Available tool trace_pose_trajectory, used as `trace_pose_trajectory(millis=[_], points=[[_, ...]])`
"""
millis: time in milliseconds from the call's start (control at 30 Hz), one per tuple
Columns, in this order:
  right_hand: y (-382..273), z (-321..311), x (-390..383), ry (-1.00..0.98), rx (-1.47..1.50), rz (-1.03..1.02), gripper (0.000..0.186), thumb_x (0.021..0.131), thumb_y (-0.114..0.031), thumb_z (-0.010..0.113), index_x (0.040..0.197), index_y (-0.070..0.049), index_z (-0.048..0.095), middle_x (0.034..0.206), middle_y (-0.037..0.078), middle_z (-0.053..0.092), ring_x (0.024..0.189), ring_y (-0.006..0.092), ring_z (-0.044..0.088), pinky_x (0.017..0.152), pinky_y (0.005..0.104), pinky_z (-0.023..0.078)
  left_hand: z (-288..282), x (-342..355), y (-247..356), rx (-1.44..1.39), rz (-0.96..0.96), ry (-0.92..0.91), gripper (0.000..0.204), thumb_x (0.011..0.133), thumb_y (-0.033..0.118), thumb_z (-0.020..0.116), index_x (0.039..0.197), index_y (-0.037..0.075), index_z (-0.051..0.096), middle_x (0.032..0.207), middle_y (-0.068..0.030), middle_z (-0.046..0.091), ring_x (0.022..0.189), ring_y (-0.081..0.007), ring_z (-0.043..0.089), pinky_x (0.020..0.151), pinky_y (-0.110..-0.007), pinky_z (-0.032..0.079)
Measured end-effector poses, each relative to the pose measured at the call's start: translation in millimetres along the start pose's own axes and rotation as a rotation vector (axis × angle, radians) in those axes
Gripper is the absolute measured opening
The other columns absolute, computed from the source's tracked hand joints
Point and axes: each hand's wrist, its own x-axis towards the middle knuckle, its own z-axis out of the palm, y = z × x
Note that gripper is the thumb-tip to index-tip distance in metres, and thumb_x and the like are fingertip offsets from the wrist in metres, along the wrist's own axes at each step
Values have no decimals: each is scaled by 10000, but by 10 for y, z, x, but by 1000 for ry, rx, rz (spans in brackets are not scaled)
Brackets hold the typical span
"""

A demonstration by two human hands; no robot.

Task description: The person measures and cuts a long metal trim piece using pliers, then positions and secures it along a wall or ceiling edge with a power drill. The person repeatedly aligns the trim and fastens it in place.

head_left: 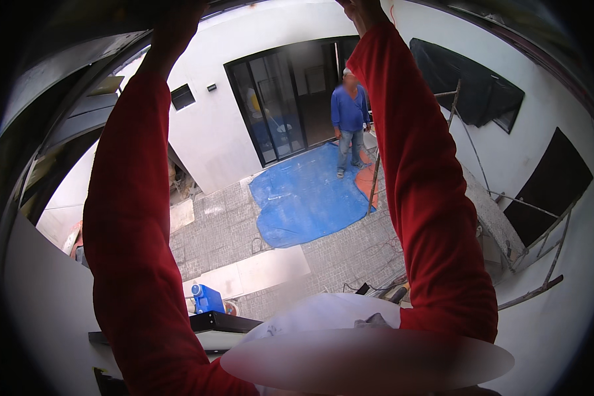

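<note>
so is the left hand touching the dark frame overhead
Cannot tell: the head view shows the left hand up by the dark frame, but dim and cut off by the picture's top edge, so neither contact nor gap shows plainly.

White walls (212, 142): black-framed glass door (270, 109) near 12 o'clock; small dark window (183, 97) between 10 and 11; window (506, 121) partly covered by black sheet (452, 79) at 2; dark panel (553, 185) at 3. Paved grey floor (208, 237): blue tarp (303, 195) central, pale slabs (270, 271) toward 7. Light soft, diffuse.
</note>
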Motion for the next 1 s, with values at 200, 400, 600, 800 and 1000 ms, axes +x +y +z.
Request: trace_pose_trajectory(millis=[200, 400, 600, 800, 1000], points=[[-84, -43, -63, -99, -29, 70, 149, 931, 20, 588, 1067, 75, 614, 1023, 185, 686, 964, 330, 717, 881, 457, 655, 17, -10, -38, 30, 48, 52, 316, 962, 259, 615, 1248, 126, 633, 1183, -130, 641, 1036, -352, 618, 896, -500, 489], [-558, -746, -328, 50, -361, 151, 248, 934, -125, 720, 1099, 46, 652, 960, 168, 709, 785, 294, 738, 747, 400, 660, 133, 41, -172, -155, 111, 104, 314, 981, 262, 655, 1251, 106, 618, 1118, -148, 651, 1011, -354, 643, 882, -486, 505], [-1041, -1015, 320, 160, -996, -654, 181, 956, -158, 703, 1083, -31, 681, 891, 98, 721, 714, 238, 720, 651, 354, 632, 192, 22, -160, -236, 139, 144, 225, 996, 210, 640, 1195, 106, 615, 1031, -163, 659, 951, -365, 661, 797, -469, 529], [-1320, -772, 876, 11, -1249, -635, 195, 969, -167, 692, 1109, -34, 667, 915, 90, 712, 744, 228, 714, 656, 348, 622, 124, 60, -153, -179, 153, 217, 239, 988, 226, 646, 1197, 113, 620, 1000, -148, 668, 903, -353, 670, 791, -482, 527], [-1318, -621, 1121, -50, -1349, -514, 209, 981, -177, 680, 1135, -38, 652, 939, 82, 704, 773, 217, 708, 661, 342, 612, 11, 89, -101, -190, 113, 134, 188, 964, 213, 678, 1127, 121, 670, 962, -143, 684, 884, -332, 677, 766, -459, 541]])
